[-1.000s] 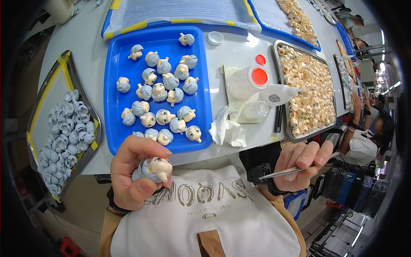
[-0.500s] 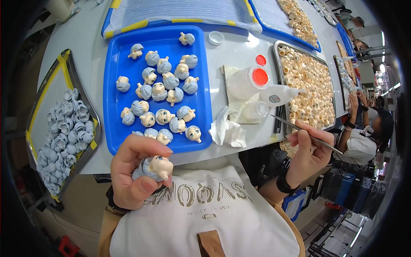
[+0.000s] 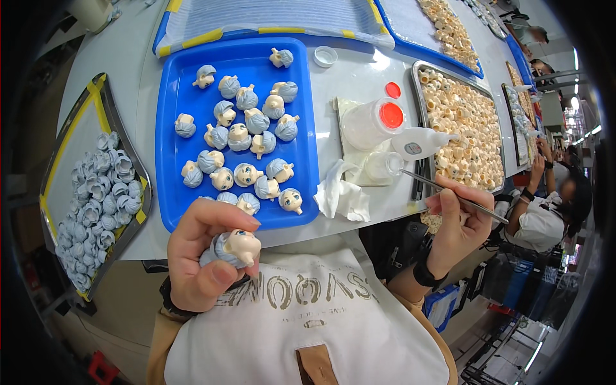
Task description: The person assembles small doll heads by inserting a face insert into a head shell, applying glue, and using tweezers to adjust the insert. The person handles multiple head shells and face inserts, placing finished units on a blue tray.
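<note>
Between the thumb and fingers of my left hand (image 3: 202, 260) is a doll head (image 3: 242, 247) with pale blue hair, its face turned up and to the right. My right hand (image 3: 463, 215) grips a thin metal tool like tweezers or a spatula (image 3: 423, 179) whose tip points left, by a small clear jar (image 3: 384, 167). Whether that tip touches the jar, I cannot tell. Beyond my left hand, a blue tray (image 3: 172, 154) bears several finished-looking doll heads (image 3: 246, 174) lying apart and in loose clusters.
A metal tray (image 3: 417, 83) of cream head pieces stands at the right. Near it are a white squeeze bottle (image 3: 417, 142), a red-marked jar (image 3: 369, 122) and crumpled tissue (image 3: 340, 192). Blue hair pieces (image 3: 96, 212) fill a taped tray at left. A co-worker (image 3: 545, 218) sits far right.
My right hand has shifted slightly left, bringing the metal tool's tip closer to the small clear jar. My left hand still holds the doll head in nearly the same place.
</note>
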